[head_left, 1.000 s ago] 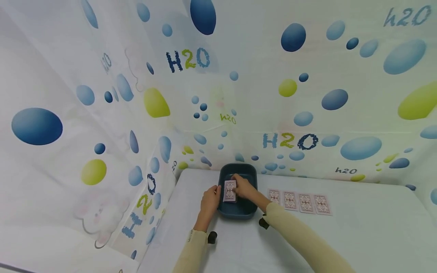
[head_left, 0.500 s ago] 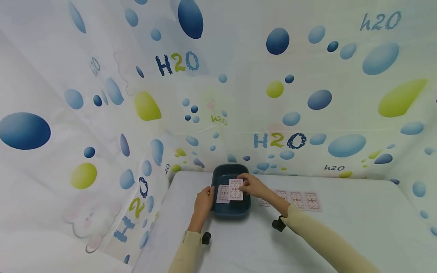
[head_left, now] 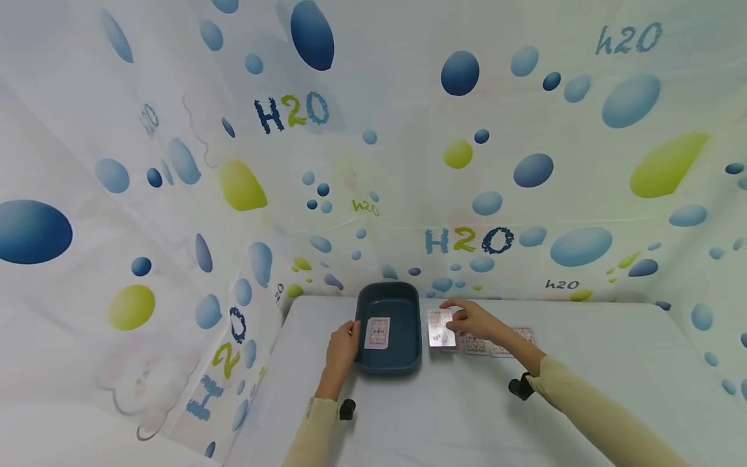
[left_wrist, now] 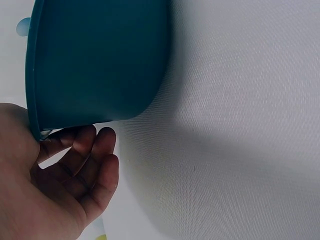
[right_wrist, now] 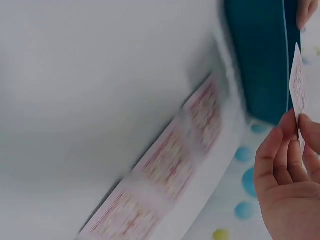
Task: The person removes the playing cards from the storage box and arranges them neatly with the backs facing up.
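Note:
A dark teal plastic tray [head_left: 388, 370] stands at the back of the table. My left hand [head_left: 341, 350] grips its left rim; in the left wrist view the fingers curl beneath the rim against the outer wall [left_wrist: 95, 60]. Several playing cards [head_left: 378, 333] lie stacked face down inside the tray. Just right of the tray, my right hand [head_left: 475, 322] pinches one playing card [head_left: 441, 329] between thumb and fingers, its patterned back showing. Below and beside that hand runs a row of face-down cards [right_wrist: 167, 162], partly hidden by the hand and forearm.
A white cloth [head_left: 420, 415] covers the table. Behind it hangs a white curtain [head_left: 408, 181] printed with blue and green drops. Dark wrist devices sit by each cuff, the right one [head_left: 521, 387] over the cloth.
My right hand has lifted a card from the tray's stack and carried it right, past the rim to the near end of the row. My left hand stays on the rim.

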Tool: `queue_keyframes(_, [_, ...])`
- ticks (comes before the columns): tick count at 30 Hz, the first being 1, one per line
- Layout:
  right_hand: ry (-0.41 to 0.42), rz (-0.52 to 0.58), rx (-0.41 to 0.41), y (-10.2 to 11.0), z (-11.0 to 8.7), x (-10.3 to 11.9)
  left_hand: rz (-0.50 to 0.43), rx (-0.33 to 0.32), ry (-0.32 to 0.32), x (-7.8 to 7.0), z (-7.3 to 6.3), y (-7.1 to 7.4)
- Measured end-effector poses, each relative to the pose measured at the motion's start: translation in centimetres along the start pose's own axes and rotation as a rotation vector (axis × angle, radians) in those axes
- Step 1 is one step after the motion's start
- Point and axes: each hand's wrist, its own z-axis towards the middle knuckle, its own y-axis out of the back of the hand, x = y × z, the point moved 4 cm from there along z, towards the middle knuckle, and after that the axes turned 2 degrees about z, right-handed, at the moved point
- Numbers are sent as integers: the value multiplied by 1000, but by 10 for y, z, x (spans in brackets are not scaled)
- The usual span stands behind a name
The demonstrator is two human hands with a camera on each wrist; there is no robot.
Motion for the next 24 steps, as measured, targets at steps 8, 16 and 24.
queue_keyframes(8, [-3, -26, -21, 39, -32, -30, -12, 10, 8, 1, -1, -1])
queue_keyframes(16, [-80, -43, -71, 79, -71, -63, -11, 12, 18, 0, -2, 1])
queue_keyframes(24, [-184, -109, -76, 115, -114, -105, 3, 22, 24, -2, -1, 0])
